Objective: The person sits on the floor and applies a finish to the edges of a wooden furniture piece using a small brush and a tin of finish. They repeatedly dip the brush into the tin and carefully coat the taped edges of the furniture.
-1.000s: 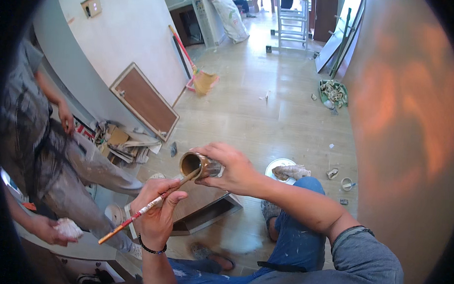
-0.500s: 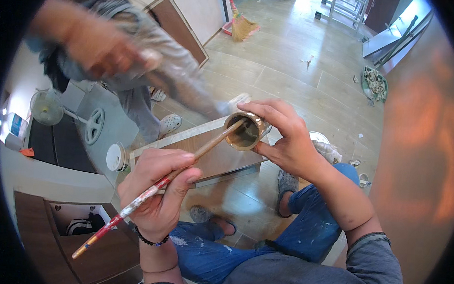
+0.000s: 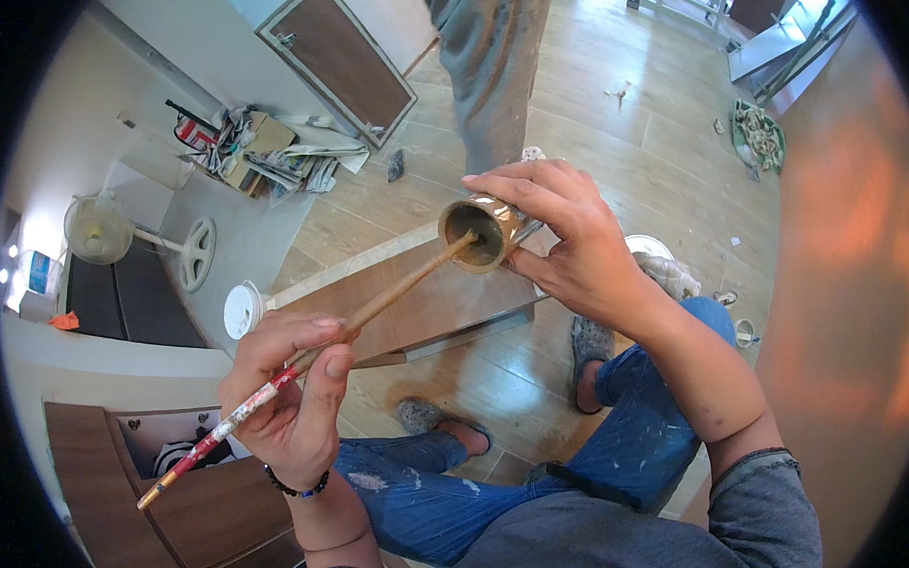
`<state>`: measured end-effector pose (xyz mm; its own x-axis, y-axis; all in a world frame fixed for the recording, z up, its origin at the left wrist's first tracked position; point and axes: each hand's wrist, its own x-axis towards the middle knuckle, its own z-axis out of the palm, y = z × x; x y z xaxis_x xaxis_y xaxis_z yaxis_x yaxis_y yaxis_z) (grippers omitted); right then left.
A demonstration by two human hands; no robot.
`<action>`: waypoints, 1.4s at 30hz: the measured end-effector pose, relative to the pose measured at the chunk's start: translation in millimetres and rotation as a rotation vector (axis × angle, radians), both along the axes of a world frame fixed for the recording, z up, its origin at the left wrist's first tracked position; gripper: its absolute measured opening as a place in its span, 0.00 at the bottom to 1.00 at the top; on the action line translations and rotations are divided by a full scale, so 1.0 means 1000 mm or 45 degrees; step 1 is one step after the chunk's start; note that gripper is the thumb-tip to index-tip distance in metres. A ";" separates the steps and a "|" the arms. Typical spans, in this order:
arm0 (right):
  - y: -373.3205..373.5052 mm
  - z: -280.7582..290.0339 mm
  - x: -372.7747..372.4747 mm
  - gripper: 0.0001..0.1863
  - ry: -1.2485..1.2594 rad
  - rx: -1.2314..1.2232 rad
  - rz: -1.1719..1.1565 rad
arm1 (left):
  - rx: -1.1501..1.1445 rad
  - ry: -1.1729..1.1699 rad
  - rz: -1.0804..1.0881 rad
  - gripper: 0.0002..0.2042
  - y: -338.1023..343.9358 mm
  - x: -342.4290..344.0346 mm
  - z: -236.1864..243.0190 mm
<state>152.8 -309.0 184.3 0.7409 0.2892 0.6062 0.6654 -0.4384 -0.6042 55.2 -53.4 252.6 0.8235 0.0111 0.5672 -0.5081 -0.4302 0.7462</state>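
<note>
My right hand [image 3: 566, 243] grips a small brown-stained can [image 3: 479, 233], tilted so its open mouth faces me. My left hand [image 3: 296, 384] holds a long wooden brush [image 3: 374, 306] by its paint-spattered handle, and the brush tip sits inside the can's mouth. Both hands are raised above my knees in blue paint-flecked jeans [image 3: 528, 477].
A brown wooden panel [image 3: 424, 308] lies on the floor under the can, with a white lid [image 3: 241, 310] at its left end. Another person's grey trouser leg [image 3: 492, 65] stands just behind. A framed board [image 3: 337, 60], a pile of clutter [image 3: 254, 147] and a fan [image 3: 101, 234] are at left.
The view has swung; the other person has moved from the left to directly behind the can. My hands still hold the can and brush, with the tip staying in the can.
</note>
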 end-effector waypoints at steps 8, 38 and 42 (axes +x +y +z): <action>-0.005 -0.003 0.000 0.33 -0.065 -0.106 -0.067 | 0.291 -0.047 -0.091 0.05 0.008 0.006 0.000; -0.067 -0.021 0.077 0.24 0.198 0.430 -0.309 | -0.454 0.619 -0.249 0.08 -0.013 0.071 -0.097; -0.067 -0.025 0.084 0.22 0.170 0.445 -0.373 | -0.274 0.740 -0.327 0.08 -0.023 0.081 -0.099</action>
